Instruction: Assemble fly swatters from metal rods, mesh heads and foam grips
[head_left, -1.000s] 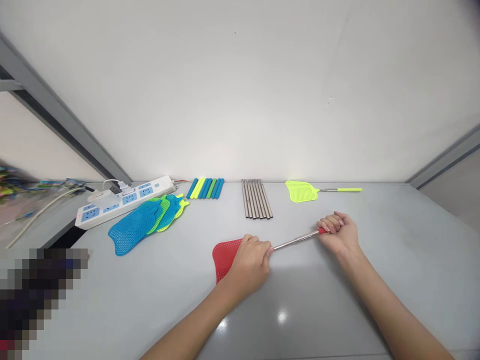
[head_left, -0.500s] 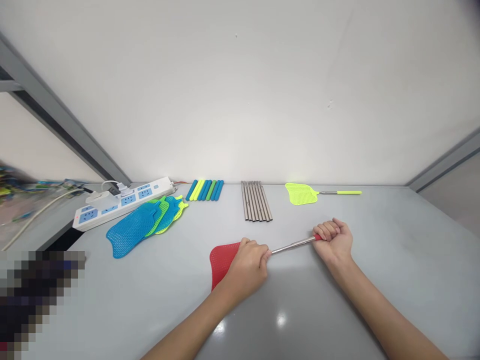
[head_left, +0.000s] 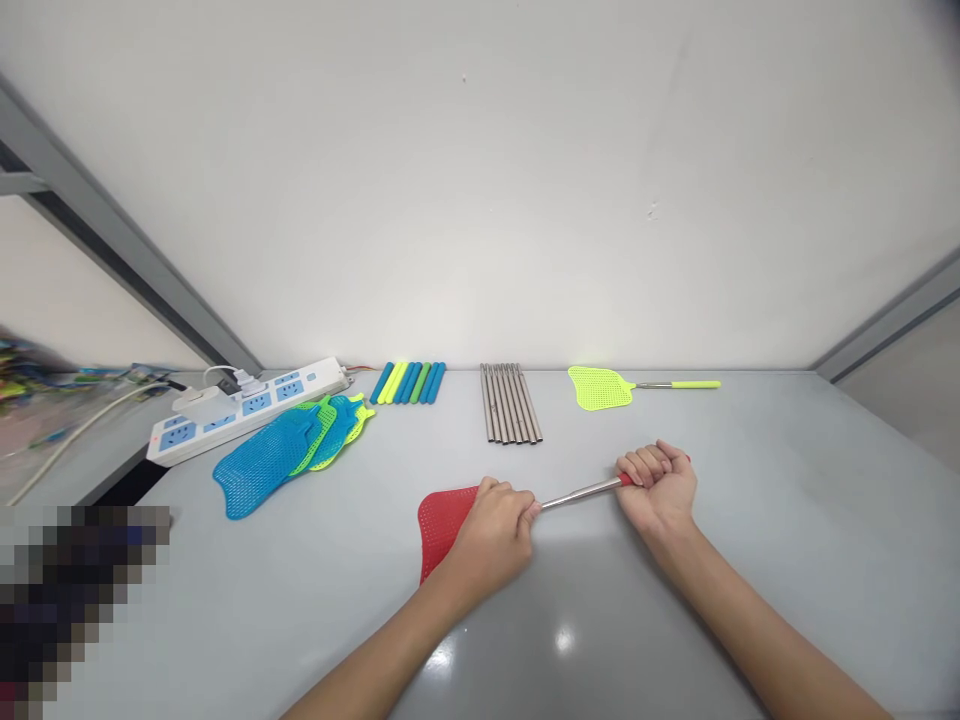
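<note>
A red fly swatter [head_left: 444, 520] with a metal rod is stretched between my two hands near the middle of the table. My left hand [head_left: 499, 525] is closed around the place where the red head meets the rod, covering part of the head. Bare metal shows between the hands. My right hand [head_left: 658, 488] is wrapped round the red grip at the far end, and a bit of red sticks out on both sides of the fist. Behind the hands lies a row of metal rods [head_left: 511, 405]. A yellow fly swatter [head_left: 601, 388] with rod and grip rests farther back on the right.
Blue, green and yellow swatter heads [head_left: 262, 465] overlap at the left, against a white power strip [head_left: 247, 410] with plugs in it. Blue, yellow and green grips [head_left: 409, 383] lie side by side near the wall. A pixelated patch covers the lower left.
My right hand has shifted slightly left, toward my left hand, and less bare rod shows between them. More of the red grip's end now shows beyond the right fist.
</note>
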